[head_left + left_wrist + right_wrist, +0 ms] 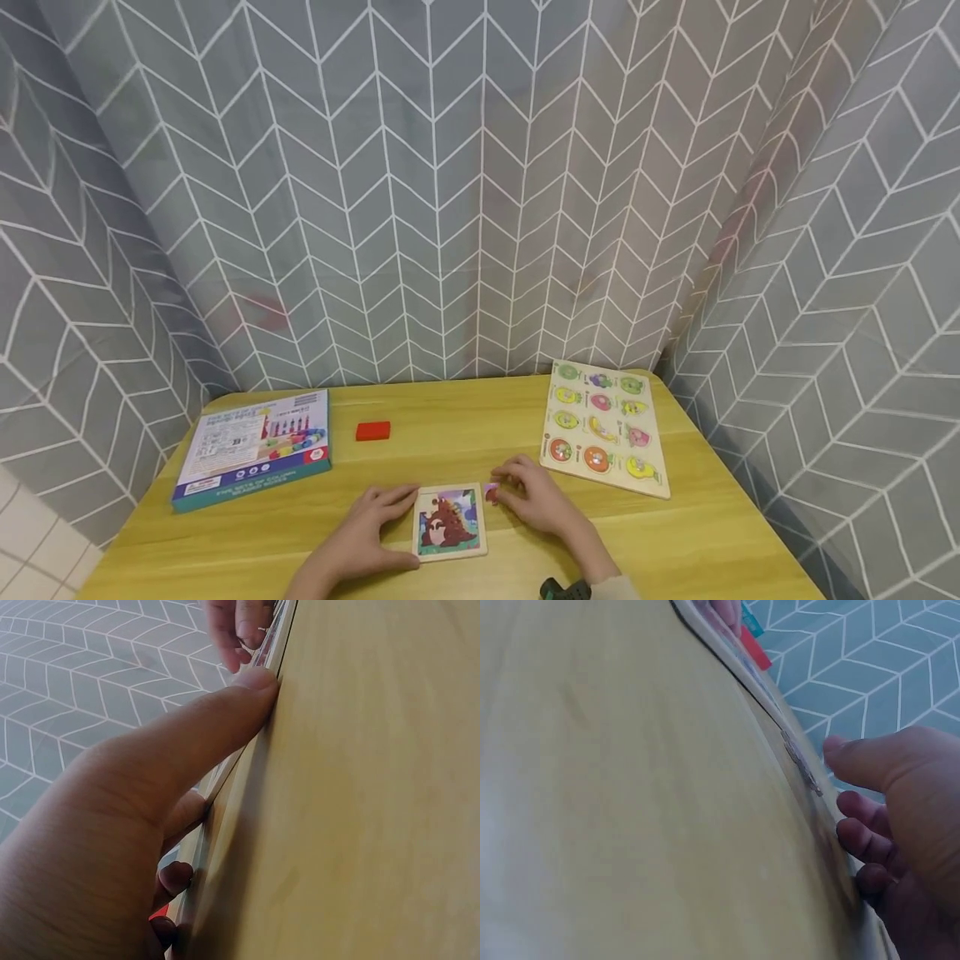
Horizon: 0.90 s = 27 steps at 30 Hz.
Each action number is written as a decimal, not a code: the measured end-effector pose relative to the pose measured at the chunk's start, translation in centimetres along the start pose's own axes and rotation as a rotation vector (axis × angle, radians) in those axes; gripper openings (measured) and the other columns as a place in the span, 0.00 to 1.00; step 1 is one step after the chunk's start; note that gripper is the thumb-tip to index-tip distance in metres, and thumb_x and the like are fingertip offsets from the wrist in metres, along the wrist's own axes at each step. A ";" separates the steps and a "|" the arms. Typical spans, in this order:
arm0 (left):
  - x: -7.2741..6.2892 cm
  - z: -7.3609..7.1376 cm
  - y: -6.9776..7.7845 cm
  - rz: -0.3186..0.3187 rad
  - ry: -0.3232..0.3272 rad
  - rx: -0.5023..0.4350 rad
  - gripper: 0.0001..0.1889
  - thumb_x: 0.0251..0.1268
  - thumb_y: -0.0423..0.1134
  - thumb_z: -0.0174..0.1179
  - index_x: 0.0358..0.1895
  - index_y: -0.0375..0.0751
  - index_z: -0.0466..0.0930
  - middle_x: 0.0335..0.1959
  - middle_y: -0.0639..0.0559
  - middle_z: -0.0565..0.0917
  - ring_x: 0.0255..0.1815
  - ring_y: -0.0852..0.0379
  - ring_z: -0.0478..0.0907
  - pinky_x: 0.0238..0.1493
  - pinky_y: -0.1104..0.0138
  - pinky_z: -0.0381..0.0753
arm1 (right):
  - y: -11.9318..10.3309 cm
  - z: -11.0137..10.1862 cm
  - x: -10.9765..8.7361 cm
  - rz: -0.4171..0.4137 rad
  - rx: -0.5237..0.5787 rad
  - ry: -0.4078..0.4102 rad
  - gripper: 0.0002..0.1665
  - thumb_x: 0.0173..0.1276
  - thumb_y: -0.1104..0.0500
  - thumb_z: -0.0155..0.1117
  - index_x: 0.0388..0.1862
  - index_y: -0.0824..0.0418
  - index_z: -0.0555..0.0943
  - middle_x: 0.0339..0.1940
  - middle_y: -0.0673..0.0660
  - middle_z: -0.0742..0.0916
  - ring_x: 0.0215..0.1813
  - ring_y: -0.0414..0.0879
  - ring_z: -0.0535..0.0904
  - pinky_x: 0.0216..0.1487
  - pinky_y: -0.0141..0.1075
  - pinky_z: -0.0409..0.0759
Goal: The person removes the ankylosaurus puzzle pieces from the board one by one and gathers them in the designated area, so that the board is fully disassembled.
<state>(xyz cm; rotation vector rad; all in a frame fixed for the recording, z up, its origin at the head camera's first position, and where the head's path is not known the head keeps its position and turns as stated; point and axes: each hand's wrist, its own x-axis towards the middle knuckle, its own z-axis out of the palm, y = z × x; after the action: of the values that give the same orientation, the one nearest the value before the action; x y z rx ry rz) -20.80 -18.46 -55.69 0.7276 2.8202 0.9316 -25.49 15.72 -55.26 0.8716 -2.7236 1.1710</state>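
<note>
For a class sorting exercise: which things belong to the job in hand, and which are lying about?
Job in hand:
framed puzzle, touched by left hand
loose piece, near right hand

Lying about:
printed box
red block
fruit board

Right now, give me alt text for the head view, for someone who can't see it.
A person's left hand touches the left edge of a square puzzle on a yellow table; the right hand is at a loose piece beside it. Farther back are a box, red block and fruit board.
</note>
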 end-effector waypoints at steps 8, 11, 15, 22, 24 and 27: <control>-0.1 0.3 0.1 0.018 0.036 0.011 0.54 0.51 0.74 0.74 0.78 0.48 0.73 0.79 0.58 0.72 0.57 0.59 0.64 0.62 0.51 0.73 | -2.1 -0.2 1.3 0.014 0.014 -0.002 0.17 0.77 0.57 0.69 0.61 0.59 0.86 0.54 0.52 0.84 0.45 0.43 0.77 0.47 0.35 0.79; -0.1 0.2 0.1 0.039 0.052 0.020 0.54 0.51 0.73 0.74 0.78 0.47 0.74 0.79 0.56 0.73 0.57 0.60 0.64 0.61 0.52 0.74 | -3.4 0.2 2.1 -0.022 0.027 -0.023 0.17 0.77 0.58 0.69 0.61 0.61 0.86 0.54 0.53 0.85 0.45 0.44 0.76 0.45 0.33 0.80; 0.0 0.0 0.0 0.051 0.066 0.024 0.53 0.51 0.74 0.74 0.78 0.47 0.74 0.78 0.56 0.73 0.56 0.62 0.65 0.59 0.53 0.74 | -4.9 1.2 3.2 -0.059 0.037 -0.051 0.16 0.78 0.58 0.68 0.60 0.61 0.87 0.51 0.55 0.85 0.42 0.41 0.74 0.41 0.29 0.78; 0.0 0.0 0.1 0.036 0.051 0.018 0.53 0.50 0.75 0.73 0.77 0.47 0.75 0.78 0.57 0.74 0.55 0.62 0.65 0.59 0.54 0.74 | -6.2 3.5 4.0 -0.057 -0.006 -0.145 0.15 0.79 0.57 0.67 0.60 0.59 0.87 0.49 0.52 0.85 0.42 0.35 0.75 0.44 0.30 0.78; -0.2 0.0 0.2 0.019 0.041 0.014 0.53 0.50 0.75 0.73 0.77 0.48 0.75 0.78 0.58 0.73 0.56 0.62 0.65 0.60 0.54 0.74 | -6.3 4.1 3.9 -0.062 -0.045 -0.167 0.15 0.79 0.56 0.67 0.59 0.58 0.88 0.49 0.50 0.85 0.43 0.35 0.75 0.47 0.30 0.78; -0.1 0.0 0.2 0.012 0.034 0.011 0.53 0.51 0.76 0.72 0.78 0.48 0.74 0.78 0.58 0.73 0.57 0.60 0.65 0.61 0.53 0.74 | -6.1 4.5 3.6 -0.073 -0.098 -0.189 0.13 0.79 0.55 0.67 0.56 0.55 0.89 0.47 0.47 0.85 0.45 0.34 0.75 0.51 0.32 0.78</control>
<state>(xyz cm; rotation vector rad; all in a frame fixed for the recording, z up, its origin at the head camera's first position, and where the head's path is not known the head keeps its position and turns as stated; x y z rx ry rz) -20.64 -18.35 -55.56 0.7370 2.8558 0.9399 -24.63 7.55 -53.53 1.1105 -2.8378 0.9800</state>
